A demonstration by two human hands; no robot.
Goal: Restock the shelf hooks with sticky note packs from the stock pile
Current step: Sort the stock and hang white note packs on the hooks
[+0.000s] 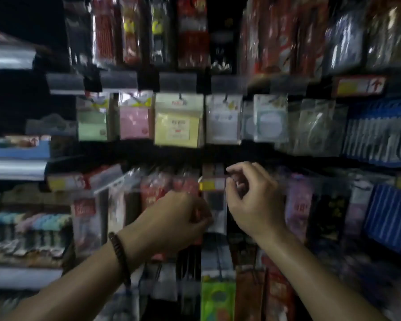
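Sticky note packs hang in a row on shelf hooks: a green pack (92, 125), a pink pack (134, 122), a yellow pack (177, 128) and a white pack (222, 123). Below that row my left hand (178, 218), with a bead bracelet on the wrist, is curled against the packets on the lower hooks; the blur hides whether it grips anything. My right hand (252, 193) is raised beside it, fingers loosely bent and apart, nothing visible in it, next to a yellow price tag (212, 183). The whole view is blurred and dim.
Red packets (191, 31) hang on the top row. Blue striped packs (389, 216) fill the right side. Small bottles with pastel caps (30, 230) stand on a shelf at the left. A green packet (218, 300) hangs at the bottom centre.
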